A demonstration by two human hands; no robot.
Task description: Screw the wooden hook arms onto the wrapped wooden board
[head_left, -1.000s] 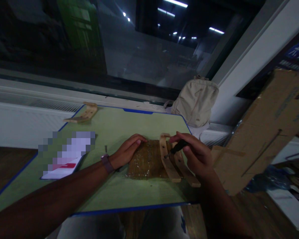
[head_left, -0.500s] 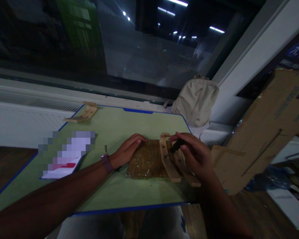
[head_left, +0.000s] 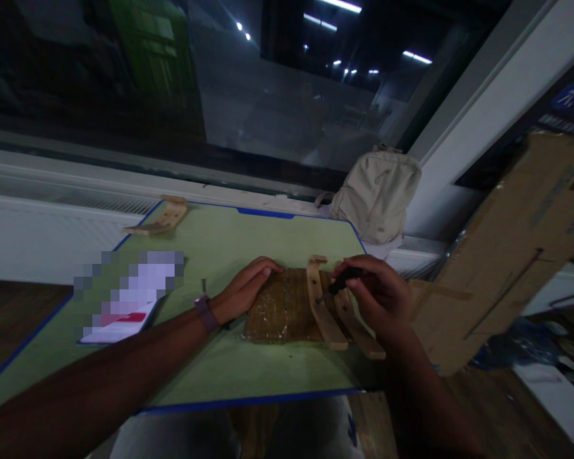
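Here at the near edge, the table (head_left: 263,373) shows its blue rim, and just in from it lies a brown board (head_left: 277,312) with a shiny, film-like surface, two curved wooden strips (head_left: 327,320) side by side at its right end. The right hand (head_left: 385,293) is in action, thumb and fingers pinched around a black-handled tool (head_left: 348,279), its metal tip slanting down at the left strip. Over to the left hand (head_left: 246,290), fingers together, slightly bent at the board's far left corner; gripping or merely resting, I cannot tell! Left of that, a screw (head_left: 203,285) and a partly pixelated booklet (head_left: 134,317); further off, a third curved piece (head_left: 171,218) by the far left corner, and a beige backpack (head_left: 377,194) beneath the dark window (head_left: 268,108)
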